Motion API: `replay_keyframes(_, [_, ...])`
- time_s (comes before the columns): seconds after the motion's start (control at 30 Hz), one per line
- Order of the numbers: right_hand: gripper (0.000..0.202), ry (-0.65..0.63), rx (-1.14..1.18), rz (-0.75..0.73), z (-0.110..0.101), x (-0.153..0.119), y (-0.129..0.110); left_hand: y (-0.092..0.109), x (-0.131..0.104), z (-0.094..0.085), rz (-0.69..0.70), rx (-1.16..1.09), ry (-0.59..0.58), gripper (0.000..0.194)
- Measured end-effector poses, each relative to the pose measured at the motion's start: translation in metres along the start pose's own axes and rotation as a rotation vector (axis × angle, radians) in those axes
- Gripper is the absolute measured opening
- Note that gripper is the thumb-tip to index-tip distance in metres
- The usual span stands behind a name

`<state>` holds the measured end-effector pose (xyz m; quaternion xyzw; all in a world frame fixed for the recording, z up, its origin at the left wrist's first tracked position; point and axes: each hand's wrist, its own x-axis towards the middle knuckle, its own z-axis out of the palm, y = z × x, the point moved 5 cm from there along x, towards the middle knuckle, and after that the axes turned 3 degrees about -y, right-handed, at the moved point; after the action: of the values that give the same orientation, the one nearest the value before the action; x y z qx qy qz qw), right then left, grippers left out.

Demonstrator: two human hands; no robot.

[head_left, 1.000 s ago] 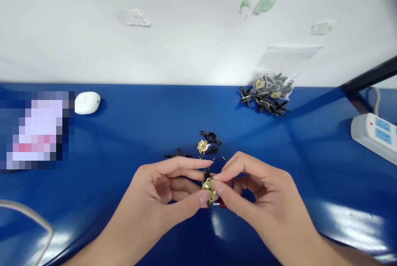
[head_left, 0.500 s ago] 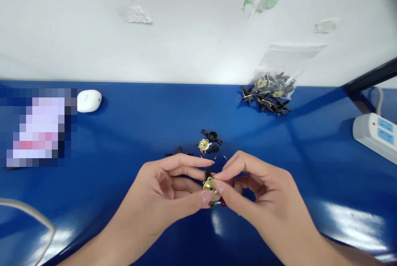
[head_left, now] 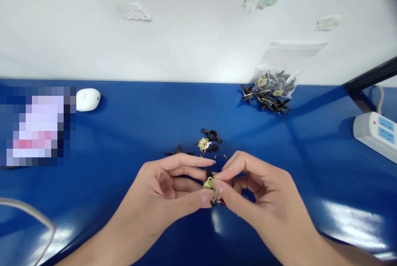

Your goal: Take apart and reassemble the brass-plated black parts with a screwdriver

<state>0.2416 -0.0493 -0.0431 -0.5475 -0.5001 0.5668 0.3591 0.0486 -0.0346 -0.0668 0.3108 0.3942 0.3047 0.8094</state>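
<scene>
left hand bare; right hand bare; forearms slim, apparently sleeveless

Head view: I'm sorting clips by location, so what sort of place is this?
Probably a small-parts work area: a blue tabletop bears a loose golden disc, and a clear bag of black and golden parts sits at the back.

Fingers are obstructed ahead by a loose brass disc; tabletop is left free toward the white case.
</scene>
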Motion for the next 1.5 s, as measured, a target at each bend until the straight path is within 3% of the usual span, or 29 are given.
replay_keyframes(0.33, [0.016,-0.045,0.0,-0.008,0.0,0.003,-0.005,0.005,-0.004,0.001,0.031,0.001,0.024,0.042])
replay_keyframes(0.4, [0.017,-0.04,-0.038,-0.031,-0.007,0.005,-0.012,0.006,-0.006,-0.002,0.031,0.026,0.044,0.041])
replay_keyframes(0.57, [0.017,0.111,-0.266,-0.121,-0.043,0.017,-0.024,0.009,-0.007,-0.007,0.079,0.106,0.102,0.046])
replay_keyframes(0.73, [0.014,-0.157,-0.469,-0.034,-0.052,0.025,-0.013,0.007,-0.006,-0.006,0.077,0.153,0.084,0.019])
replay_keyframes(0.93, [0.005,-0.307,-0.658,-0.087,-0.046,0.024,-0.008,0.007,-0.006,-0.008,0.108,0.182,0.101,0.019])
replay_keyframes(1.37, [0.02,-0.335,-0.686,-0.2,-0.04,0.028,-0.011,0.008,-0.008,-0.008,0.072,0.19,0.105,0.027])
replay_keyframes(1.5, [0.019,-0.319,-0.671,-0.171,-0.041,0.028,-0.01,0.009,-0.006,-0.008,0.066,0.173,0.117,0.028])
